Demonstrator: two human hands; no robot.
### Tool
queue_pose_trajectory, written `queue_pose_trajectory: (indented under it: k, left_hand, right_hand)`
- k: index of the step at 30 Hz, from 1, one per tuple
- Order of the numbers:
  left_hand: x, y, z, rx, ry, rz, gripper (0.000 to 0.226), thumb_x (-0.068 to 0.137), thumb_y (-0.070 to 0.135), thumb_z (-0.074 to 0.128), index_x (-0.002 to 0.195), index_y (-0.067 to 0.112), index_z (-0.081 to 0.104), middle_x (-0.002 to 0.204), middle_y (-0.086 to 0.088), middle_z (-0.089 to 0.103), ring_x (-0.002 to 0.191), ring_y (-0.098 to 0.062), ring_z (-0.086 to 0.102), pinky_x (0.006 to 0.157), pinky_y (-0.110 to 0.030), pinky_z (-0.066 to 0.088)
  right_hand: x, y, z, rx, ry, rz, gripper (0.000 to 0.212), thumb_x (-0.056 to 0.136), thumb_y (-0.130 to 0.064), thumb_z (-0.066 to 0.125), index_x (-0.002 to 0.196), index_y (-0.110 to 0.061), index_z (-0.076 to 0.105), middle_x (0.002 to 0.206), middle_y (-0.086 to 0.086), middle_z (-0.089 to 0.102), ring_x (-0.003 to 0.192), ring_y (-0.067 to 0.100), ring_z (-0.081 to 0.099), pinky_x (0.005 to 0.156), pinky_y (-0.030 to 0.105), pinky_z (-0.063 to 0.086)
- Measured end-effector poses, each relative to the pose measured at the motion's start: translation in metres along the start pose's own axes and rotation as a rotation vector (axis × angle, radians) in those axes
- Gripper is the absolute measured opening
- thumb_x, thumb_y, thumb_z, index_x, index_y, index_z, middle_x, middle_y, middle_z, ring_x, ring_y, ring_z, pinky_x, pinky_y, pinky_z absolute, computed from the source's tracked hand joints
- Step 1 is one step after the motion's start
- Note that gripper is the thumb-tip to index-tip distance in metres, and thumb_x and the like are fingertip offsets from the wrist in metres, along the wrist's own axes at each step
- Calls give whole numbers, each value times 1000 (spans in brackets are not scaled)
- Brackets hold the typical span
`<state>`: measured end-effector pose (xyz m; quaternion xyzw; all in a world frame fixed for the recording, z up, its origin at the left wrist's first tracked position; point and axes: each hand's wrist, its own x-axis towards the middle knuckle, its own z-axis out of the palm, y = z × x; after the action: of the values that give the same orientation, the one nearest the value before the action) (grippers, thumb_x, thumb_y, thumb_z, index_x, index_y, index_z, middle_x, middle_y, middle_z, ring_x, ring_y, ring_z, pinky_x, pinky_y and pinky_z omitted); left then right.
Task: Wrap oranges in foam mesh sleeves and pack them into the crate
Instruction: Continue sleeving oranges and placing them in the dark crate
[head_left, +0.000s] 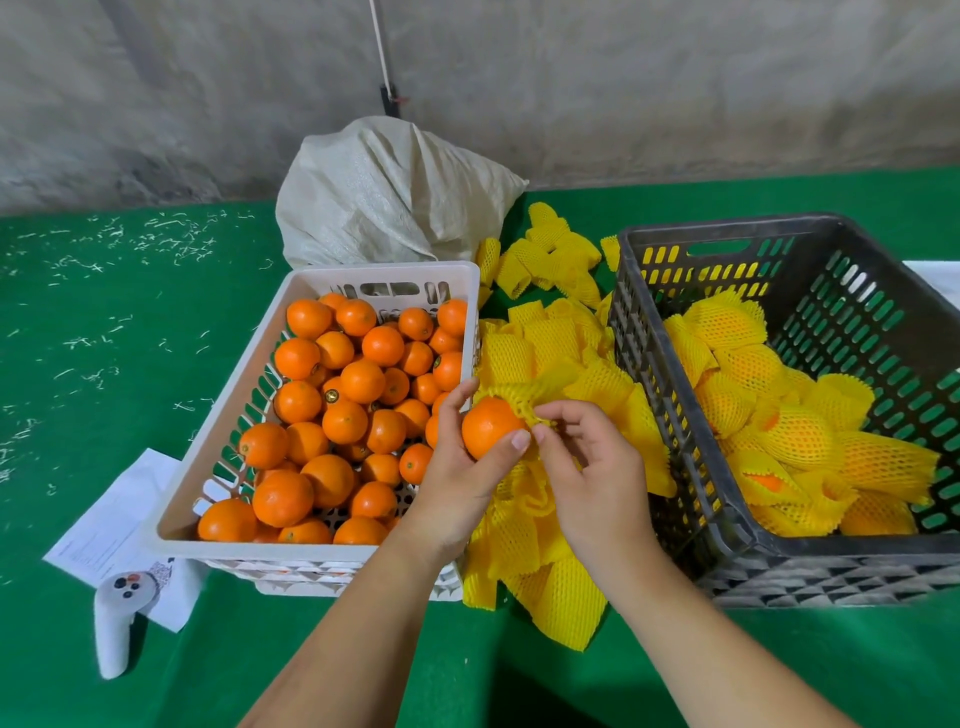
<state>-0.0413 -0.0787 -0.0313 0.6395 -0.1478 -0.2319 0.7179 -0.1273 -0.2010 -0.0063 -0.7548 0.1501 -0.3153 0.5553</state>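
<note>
Both hands are working at centre frame: the left hand (457, 457) is gripping a bare orange (491, 426), while the right hand (587, 462) is pinching the mouth of a yellow foam sleeve (524, 392) that is covering only the orange's far side. At three o'clock the dark crate (737, 530) is holding a modest layer of wrapped oranges (800, 436), with plenty of room left. At nine o'clock the white basket (208, 457) is holding many unwrapped oranges (343, 384). Loose sleeves (550, 571) are lying between the two containers on the green surface (104, 364). Most of the job, I judge, is remaining.
</note>
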Motion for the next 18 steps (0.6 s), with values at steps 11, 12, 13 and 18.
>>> queue_pose_trajectory:
  k: [11, 12, 13, 18]
  left_hand:
    - [-6, -2, 9, 130, -163, 93, 84, 83, 39, 89, 151, 33, 41, 140, -1, 61, 122, -25, 67, 101, -52, 58]
    - [-6, -1, 11, 120, -127, 108, 83, 82, 37, 90, 149, 32, 42, 138, -2, 63, 122, -25, 68, 100, -52, 58]
    - [-6, -1, 11, 95, -90, 126, 80, 82, 35, 91, 147, 30, 44, 136, -3, 65, 121, -26, 69, 99, -50, 59]
    - [-3, -3, 10, -9, 88, 188, 51, 86, 28, 83, 127, 40, 56, 114, -1, 75, 106, -20, 72, 88, -35, 61]
  right_hand:
    - [23, -17, -21, -96, -8, -37, 23, 98, -8, 61, 113, -24, 70, 107, -11, 68, 98, 9, 65, 87, 39, 57]
    - [21, -20, -21, -125, -10, -88, 22, 97, -9, 61, 111, -24, 70, 105, -17, 66, 96, 6, 65, 85, 33, 56]
    - [18, -23, -20, -154, -20, -152, 22, 95, -11, 61, 110, -23, 70, 104, -19, 64, 95, 5, 63, 83, 26, 54]
    - [-1, -14, -11, -287, -116, -324, 29, 92, -6, 70, 121, -12, 69, 112, -6, 58, 98, -3, 52, 85, 18, 48]
